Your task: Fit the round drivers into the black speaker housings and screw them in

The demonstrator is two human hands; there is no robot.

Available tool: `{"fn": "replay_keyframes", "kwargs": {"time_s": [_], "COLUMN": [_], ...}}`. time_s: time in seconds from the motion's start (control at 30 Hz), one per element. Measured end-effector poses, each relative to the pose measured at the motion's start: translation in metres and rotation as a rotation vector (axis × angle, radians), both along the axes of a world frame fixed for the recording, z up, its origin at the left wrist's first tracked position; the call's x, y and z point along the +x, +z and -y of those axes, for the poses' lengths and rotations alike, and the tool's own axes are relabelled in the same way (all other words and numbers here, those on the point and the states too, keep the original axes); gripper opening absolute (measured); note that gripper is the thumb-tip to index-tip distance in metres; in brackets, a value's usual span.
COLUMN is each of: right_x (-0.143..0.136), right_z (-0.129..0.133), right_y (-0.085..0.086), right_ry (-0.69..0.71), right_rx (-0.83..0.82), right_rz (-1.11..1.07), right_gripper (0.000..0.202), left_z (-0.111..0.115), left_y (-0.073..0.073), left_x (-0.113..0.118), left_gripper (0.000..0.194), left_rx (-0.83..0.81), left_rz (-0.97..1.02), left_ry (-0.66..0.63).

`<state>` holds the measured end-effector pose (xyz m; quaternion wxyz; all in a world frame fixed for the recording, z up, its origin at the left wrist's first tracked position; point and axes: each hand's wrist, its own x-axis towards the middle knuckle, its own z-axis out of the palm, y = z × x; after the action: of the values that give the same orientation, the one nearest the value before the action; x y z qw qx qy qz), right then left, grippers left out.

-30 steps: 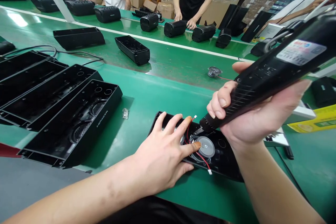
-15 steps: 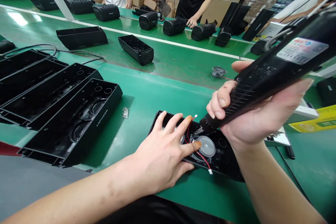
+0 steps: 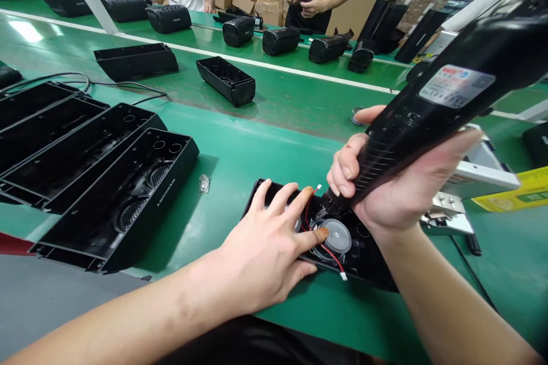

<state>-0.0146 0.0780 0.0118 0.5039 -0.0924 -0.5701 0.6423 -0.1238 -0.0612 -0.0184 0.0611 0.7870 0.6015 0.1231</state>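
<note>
My left hand (image 3: 268, 245) lies with fingers spread over a black speaker housing (image 3: 368, 262), its index fingertip touching a round speaker driver (image 3: 337, 236). Red wires (image 3: 333, 255) with small white plugs run beside that fingertip. A second driver is mostly hidden under the hand. In my right hand (image 3: 398, 188) is a black electric screwdriver (image 3: 402, 120), tilted, its tip down at the upper left rim of the driver. Whether a screw sits under the tip cannot be made out.
Several open black housings (image 3: 115, 194) stand at the left, beside a small clear bag (image 3: 204, 183). Another housing (image 3: 226, 81) lies farther back. A metal device (image 3: 449, 205) stands at the right. People work across the table (image 3: 274, 120) behind a row of speakers.
The screwdriver and my right hand have shifted left and a little up, with the tool more upright. My left hand keeps its place. Across the table, a person's hands have come together.
</note>
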Motion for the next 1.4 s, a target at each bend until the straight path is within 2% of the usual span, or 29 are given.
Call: {"fn": "replay_keyframes", "kwargs": {"time_s": [0.17,0.33,0.43,0.63,0.7,0.77,0.83,0.9,0.97,1.03,1.13,1.3,1.4], "right_x": [0.005,0.005,0.005,0.002,0.002,0.008,0.022,0.044,0.07,0.095,0.119,0.126,0.128], "right_z": [-0.004,-0.003,-0.002,-0.002,-0.002,-0.004,-0.006,-0.011,-0.017,-0.027,-0.041,-0.046,-0.042], "right_y": [-0.005,-0.008,-0.009,-0.017,-0.014,-0.004,0.013,0.032,0.047,0.055,0.053,0.041,0.038], "right_ry": [0.09,0.102,0.142,0.144,0.137,0.117,0.051,-0.084,-0.292,-0.489,-0.634,-0.648,-0.643], "right_rx": [-0.103,-0.088,-0.119,-0.014,-0.022,-0.05,-0.059,0.004,0.127,0.266,0.356,0.145,0.107], "right_rz": [0.04,-0.01,0.001,-0.024,-0.035,-0.078,-0.13,-0.139,-0.111,-0.091,-0.079,-0.088,-0.103], "right_gripper": [0.059,0.064,0.06,0.067,0.067,0.062,0.055,0.051,0.047,0.044,0.051,0.059,0.065], "left_z": [-0.001,0.0,0.001,0.001,0.002,0.004,0.005,0.006,0.006,0.007,0.006,-0.003,-0.012], "left_y": [0.002,0.003,0.003,0.002,-0.001,-0.007,-0.014,-0.02,-0.023,-0.022,-0.018,-0.011,-0.01], "left_x": [0.0,0.001,0.002,0.001,0.0,0.0,0.0,-0.001,-0.002,-0.003,-0.001,0.01,0.009], "left_gripper": [0.044,0.041,0.039,0.043,0.043,0.043,0.042,0.039,0.04,0.042,0.047,0.059,0.065], "left_rx": [-0.014,-0.006,0.001,-0.017,-0.015,0.019,0.082,0.142,0.182,0.205,0.225,0.233,0.146], "left_rz": [0.016,0.021,0.017,0.023,0.031,0.042,0.057,0.061,0.039,0.002,-0.083,-0.104,-0.035], "left_ry": [0.002,0.006,0.011,0.021,0.028,0.028,0.03,0.043,0.042,0.006,-0.036,-0.057,-0.058]}}
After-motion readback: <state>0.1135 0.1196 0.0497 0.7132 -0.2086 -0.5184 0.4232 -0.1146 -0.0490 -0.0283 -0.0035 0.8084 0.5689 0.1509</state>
